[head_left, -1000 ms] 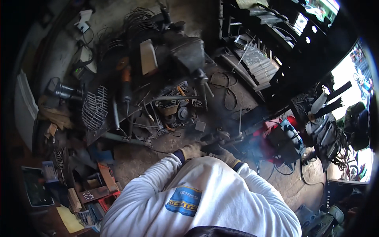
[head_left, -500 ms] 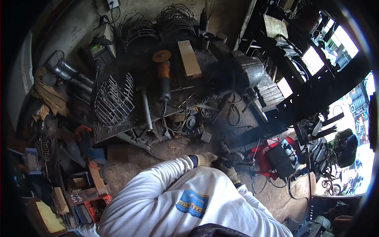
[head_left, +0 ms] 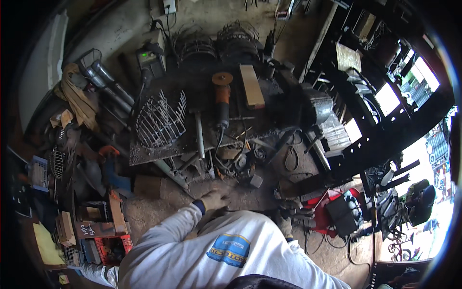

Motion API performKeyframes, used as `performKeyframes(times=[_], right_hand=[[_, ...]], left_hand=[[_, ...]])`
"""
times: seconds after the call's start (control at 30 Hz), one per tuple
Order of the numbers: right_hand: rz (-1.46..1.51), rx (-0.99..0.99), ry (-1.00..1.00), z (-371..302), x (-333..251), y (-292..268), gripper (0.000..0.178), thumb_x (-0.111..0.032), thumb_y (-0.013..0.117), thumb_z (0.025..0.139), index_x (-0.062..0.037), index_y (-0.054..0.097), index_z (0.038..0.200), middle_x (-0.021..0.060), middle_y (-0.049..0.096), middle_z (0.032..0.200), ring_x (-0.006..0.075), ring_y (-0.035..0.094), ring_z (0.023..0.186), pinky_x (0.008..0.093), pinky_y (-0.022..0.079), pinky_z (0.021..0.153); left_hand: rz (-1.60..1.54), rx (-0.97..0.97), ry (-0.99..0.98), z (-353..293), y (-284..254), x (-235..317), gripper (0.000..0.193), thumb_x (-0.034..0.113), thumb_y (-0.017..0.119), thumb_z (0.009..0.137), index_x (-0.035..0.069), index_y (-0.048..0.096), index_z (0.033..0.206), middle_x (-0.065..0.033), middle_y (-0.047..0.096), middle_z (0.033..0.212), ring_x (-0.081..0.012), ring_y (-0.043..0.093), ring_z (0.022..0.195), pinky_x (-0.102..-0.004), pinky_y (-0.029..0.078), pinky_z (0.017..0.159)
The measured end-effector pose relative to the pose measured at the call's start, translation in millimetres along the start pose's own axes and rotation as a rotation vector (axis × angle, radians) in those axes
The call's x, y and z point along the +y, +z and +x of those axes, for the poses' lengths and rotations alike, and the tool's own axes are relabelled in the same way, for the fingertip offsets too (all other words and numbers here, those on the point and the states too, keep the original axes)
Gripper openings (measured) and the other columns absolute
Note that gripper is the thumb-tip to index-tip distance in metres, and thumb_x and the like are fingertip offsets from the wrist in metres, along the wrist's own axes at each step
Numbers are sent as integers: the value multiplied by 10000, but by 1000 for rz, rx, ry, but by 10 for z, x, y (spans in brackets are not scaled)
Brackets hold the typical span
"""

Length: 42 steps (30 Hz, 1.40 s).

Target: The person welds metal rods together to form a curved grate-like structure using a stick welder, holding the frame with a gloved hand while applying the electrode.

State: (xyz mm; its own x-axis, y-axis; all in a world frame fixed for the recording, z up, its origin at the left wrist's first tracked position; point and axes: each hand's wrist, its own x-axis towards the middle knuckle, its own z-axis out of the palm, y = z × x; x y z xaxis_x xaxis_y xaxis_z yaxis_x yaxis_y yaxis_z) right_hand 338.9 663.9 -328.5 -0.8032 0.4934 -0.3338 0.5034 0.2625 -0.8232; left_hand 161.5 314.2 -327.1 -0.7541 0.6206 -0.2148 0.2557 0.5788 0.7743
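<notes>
My left hand [head_left: 215, 198], in a tan work glove, is held out ahead of my belly, over the floor in front of the bench. Its fingers look loosely apart, though slightly blurred, and I see nothing in them. To the right, my right hand [head_left: 285, 227], gloved as well, is partly covered by my white shirt. Its fingers seem closed round a dark object whose kind I cannot make out, beside dark metal parts [head_left: 291, 208]. Ahead, on the dark metal bench [head_left: 159, 155], lie an orange angle grinder [head_left: 222, 98] with a brown disc and a welded rod grate [head_left: 161, 120].
A beige rectangular box [head_left: 251, 86] lies on the bench, with wire coils [head_left: 238, 41] behind. A welding machine [head_left: 150, 58] stands at the back left. Left of me is a red crate [head_left: 111, 248]. A long perforated dark beam [head_left: 385, 135] crosses the right side. Cables trail over the floor.
My left hand has moved left, away from my right hand. The right hand has come slightly down and nearer my body. The view has shifted, so the bench appears lower and further right.
</notes>
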Motion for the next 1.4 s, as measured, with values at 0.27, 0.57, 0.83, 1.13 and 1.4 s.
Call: performKeyframes(times=[0.27,0.57,0.83,1.13,1.4], right_hand=[[167,-35,-71,-465,-562,-5,370,-415,717,804,-89,711,979,84,716,854,214,673,858,365,492,761],[152,-217,-262,-451,-195,3,206,-215,655,899,-39,673,1006,46,692,925,158,655,847,320,498,710],[316,-193,-317,-623,-726,7,351,-198,662,920,-28,581,1217,93,610,1199,209,587,1087,341,458,956],[535,-105,-382,-1081,-1278,415,341,-204,634,946,-16,556,1220,83,635,1139,184,597,1027,340,452,962],[399,-3,-440,-1433,-1897,859,350,-217,603,966,-5,538,1237,103,629,1159,199,601,1058,356,460,957]], left_hand=[[163,-138,-444,-1200,500,-978,488,508,631,794,86,720,1021,-165,707,1027,-312,674,968,-403,506,890],[31,-254,-783,-2189,614,-799,460,472,605,890,82,714,1108,-90,729,940,-181,622,700,-352,514,665],[9,-218,-734,-2027,171,-420,361,402,563,874,115,712,1037,-144,704,943,-278,668,872,-412,516,775],[-58,-36,-698,-2063,-269,-1149,412,416,663,788,118,697,1072,-144,678,1132,-293,623,1094,-389,476,942],[-79,-126,-767,-2369,-860,-1686,513,441,663,803,118,666,1201,-137,646,1230,-294,585,1181,-354,433,1027]])
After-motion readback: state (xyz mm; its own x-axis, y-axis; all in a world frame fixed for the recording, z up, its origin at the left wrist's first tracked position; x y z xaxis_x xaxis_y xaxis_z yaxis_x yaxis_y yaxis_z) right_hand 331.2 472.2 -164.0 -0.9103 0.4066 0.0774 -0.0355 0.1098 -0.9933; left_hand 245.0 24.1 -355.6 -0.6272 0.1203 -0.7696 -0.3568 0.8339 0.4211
